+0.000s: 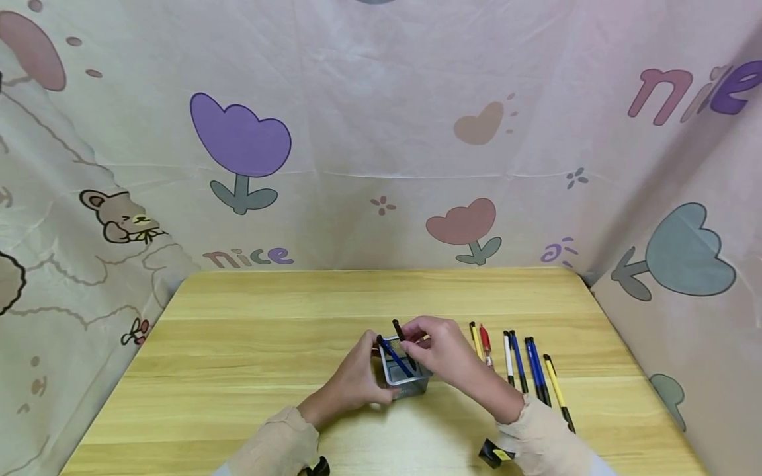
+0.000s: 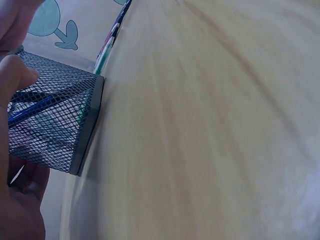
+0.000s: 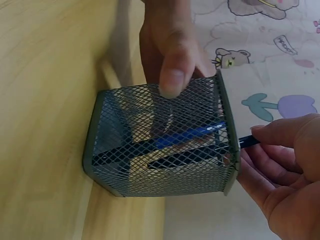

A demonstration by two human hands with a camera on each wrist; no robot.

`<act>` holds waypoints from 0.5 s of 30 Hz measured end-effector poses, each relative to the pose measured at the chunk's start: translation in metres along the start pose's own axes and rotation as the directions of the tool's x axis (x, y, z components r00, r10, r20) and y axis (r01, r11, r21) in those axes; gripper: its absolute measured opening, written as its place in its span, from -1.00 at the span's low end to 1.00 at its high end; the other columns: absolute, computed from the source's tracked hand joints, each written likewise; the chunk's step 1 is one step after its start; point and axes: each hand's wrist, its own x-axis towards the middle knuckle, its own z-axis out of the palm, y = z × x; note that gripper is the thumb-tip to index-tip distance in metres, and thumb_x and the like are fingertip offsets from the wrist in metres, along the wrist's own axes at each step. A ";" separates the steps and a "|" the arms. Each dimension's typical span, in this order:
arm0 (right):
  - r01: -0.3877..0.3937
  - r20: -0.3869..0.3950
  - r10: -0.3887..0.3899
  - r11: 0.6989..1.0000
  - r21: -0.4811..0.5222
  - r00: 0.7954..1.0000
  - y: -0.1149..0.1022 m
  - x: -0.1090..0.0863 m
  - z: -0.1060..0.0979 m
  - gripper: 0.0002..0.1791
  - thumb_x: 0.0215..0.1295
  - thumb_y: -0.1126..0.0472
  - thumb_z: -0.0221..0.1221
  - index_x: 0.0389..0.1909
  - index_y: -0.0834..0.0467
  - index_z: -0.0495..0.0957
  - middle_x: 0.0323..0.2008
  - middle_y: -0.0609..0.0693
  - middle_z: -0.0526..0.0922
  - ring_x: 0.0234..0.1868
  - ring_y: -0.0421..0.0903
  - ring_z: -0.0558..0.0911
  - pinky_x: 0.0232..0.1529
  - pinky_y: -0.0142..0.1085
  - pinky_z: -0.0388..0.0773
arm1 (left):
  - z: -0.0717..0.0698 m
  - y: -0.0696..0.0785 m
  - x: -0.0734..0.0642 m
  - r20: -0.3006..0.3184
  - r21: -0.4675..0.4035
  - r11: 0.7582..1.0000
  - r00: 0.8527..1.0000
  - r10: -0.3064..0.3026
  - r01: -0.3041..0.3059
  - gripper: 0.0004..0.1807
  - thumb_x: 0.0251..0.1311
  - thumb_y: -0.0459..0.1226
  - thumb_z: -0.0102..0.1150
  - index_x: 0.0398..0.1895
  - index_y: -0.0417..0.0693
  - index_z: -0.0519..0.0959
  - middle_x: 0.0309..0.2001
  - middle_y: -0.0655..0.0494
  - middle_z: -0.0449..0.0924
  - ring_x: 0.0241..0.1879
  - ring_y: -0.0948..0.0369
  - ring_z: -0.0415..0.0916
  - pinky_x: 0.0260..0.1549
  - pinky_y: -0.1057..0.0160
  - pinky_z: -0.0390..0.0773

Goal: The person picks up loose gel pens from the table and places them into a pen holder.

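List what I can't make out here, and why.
- Head view: lower end of the yellow pen beside the red pen, behind the right forearm.
- Left wrist view: far pens, too blurred to count.
- Left wrist view: left hand, partly cut off by the left edge.
- Right wrist view: upper end of the black pen, behind the right hand.

Two pens (image 1: 395,357) are in the holder (image 1: 411,391), and right of it other pens (image 1: 518,360) lie on the table (image 1: 268,330).

pale tulip-print cloth (image 1: 357,132) behind and beside wood-grain tabletop (image 1: 268,317)
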 end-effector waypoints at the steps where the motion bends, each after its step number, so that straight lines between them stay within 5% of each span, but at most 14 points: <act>1: 0.000 0.000 0.000 1.000 0.000 1.000 0.000 0.000 0.001 -0.83 0.24 0.39 0.37 -0.15 0.29 0.70 -0.22 0.12 0.80 -0.23 -0.06 0.79 -0.23 -0.50 0.71 | 0.000 0.000 0.000 0.000 0.001 1.000 1.000 0.002 -0.002 -0.14 -0.35 -0.37 0.60 0.11 -0.07 0.31 0.03 0.06 0.56 0.03 0.14 0.58 0.10 0.15 0.65; 15: 0.076 -0.005 -0.077 0.991 -0.113 0.997 0.002 0.000 0.013 -0.82 0.20 0.42 0.39 -0.16 0.30 0.73 -0.22 0.15 0.80 -0.30 -0.09 0.80 -0.27 -0.58 0.66 | 0.001 -0.001 -0.002 -0.015 0.017 1.000 1.000 0.025 -0.025 -0.14 -0.31 -0.32 0.63 0.13 -0.04 0.32 0.04 0.11 0.56 0.03 0.19 0.57 0.12 0.18 0.62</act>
